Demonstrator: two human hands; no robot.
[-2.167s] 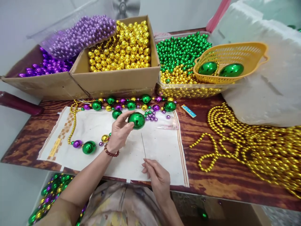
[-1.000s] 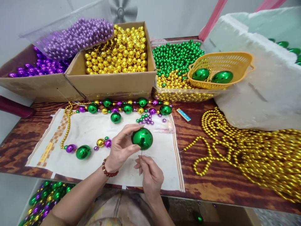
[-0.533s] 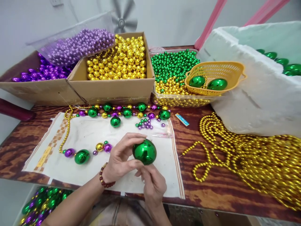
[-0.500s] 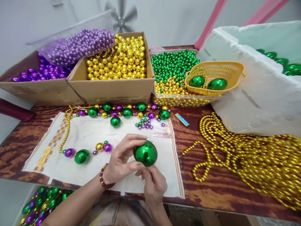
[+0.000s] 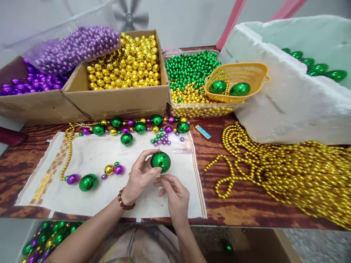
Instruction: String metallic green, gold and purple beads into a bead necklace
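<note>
My left hand (image 5: 138, 177) is closed around a large shiny green bead (image 5: 161, 160) above the white cloth (image 5: 95, 153). A thin, needle-like tip pokes out of the bead's top. Just below the bead, my right hand (image 5: 174, 193) has its fingertips pinched together; what they hold is too small to make out. To the left lies a strand of gold beads (image 5: 70, 151) ending in a purple bead (image 5: 73, 179) and a big green bead (image 5: 88, 182). Several loose beads (image 5: 109, 169) sit beside it. Small green and purple beads (image 5: 161, 138) lie beyond my hands.
Cardboard boxes of purple beads (image 5: 16, 87) and gold beads (image 5: 128, 65) stand behind. A tub of green beads (image 5: 192, 65) carries a yellow basket (image 5: 246, 69). At right are a foam box (image 5: 263, 84) and piled gold strands (image 5: 296, 179). A finished-looking beaded strand (image 5: 140, 127) lies along the cloth's back.
The green bead has moved farther from my body, and a thin tip now shows at its top. My right fingertips have come slightly away from its underside. The whole view has shifted.
</note>
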